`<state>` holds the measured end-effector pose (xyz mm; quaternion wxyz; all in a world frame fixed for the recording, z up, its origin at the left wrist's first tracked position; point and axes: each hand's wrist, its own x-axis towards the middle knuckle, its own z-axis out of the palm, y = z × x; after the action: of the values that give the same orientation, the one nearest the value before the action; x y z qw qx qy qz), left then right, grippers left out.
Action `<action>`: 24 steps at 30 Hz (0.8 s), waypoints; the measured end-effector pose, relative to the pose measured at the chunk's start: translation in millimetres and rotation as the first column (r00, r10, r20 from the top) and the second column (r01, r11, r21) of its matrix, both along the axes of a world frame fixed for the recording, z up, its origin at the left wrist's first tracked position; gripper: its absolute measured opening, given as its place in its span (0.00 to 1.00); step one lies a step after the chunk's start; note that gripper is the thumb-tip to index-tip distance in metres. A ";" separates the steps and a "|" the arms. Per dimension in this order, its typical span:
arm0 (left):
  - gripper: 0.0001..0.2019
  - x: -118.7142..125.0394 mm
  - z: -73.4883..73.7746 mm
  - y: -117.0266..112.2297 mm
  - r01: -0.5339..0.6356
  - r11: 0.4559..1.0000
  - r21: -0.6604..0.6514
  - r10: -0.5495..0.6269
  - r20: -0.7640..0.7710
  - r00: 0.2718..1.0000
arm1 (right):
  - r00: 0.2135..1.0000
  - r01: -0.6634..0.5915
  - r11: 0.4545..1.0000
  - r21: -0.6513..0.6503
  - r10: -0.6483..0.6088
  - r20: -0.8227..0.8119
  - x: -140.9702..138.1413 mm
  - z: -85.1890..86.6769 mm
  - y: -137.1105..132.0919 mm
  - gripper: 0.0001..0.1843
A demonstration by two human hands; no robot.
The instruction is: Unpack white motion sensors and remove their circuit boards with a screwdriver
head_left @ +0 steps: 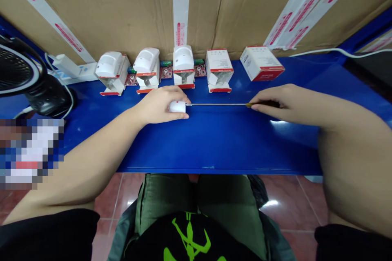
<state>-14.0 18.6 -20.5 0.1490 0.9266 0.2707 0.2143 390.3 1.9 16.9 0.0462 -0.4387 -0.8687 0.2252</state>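
Note:
My left hand [161,105] is closed around a small white plastic part [177,107] resting on the blue table [220,142]. My right hand [275,102] grips the handle of a long thin screwdriver [217,104], lying level, whose tip meets the white part's right end. The handle is mostly hidden under my fingers.
Along the back stand three white sensor units [147,65] on opened boxes, two more white-and-red boxes [261,63], and small red circuit boards [166,71]. A black fan [27,77] and a white power strip [73,69] sit at left. Cardboard cartons [122,8] form the rear wall.

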 end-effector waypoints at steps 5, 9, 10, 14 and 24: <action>0.21 0.4 -0.3 0.4 -0.005 1.000 -0.008 0.005 -0.015 1.000 | 0.999 0.021 0.998 0.061 -0.019 -0.029 -2.6 -0.8 -2.5 0.29; 0.21 1.2 -0.5 0.5 -0.016 1.000 -0.013 0.015 -0.031 0.999 | 0.999 0.047 0.998 0.043 -0.047 -0.011 -2.3 -3.8 -3.0 0.28; 0.21 1.2 -0.5 0.8 -0.014 1.000 -0.012 0.014 -0.031 0.999 | 0.999 0.048 0.998 0.034 -0.048 -0.012 -2.0 -3.7 -3.3 0.28; 0.20 0.4 -0.8 1.8 -0.002 1.000 -0.002 0.002 -0.029 1.000 | 0.999 0.029 0.999 0.045 -0.027 -0.029 -1.7 0.0 -5.8 0.30; 0.19 0.9 1.6 1.1 -0.006 1.000 -0.016 0.005 -0.045 0.999 | 0.997 0.073 0.997 0.027 -0.072 -0.028 -7.6 2.2 -7.5 0.29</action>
<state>-13.1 19.6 -18.9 0.1500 0.9291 0.2784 0.1918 382.7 -5.6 19.0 0.0722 -0.4661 -0.8547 0.2169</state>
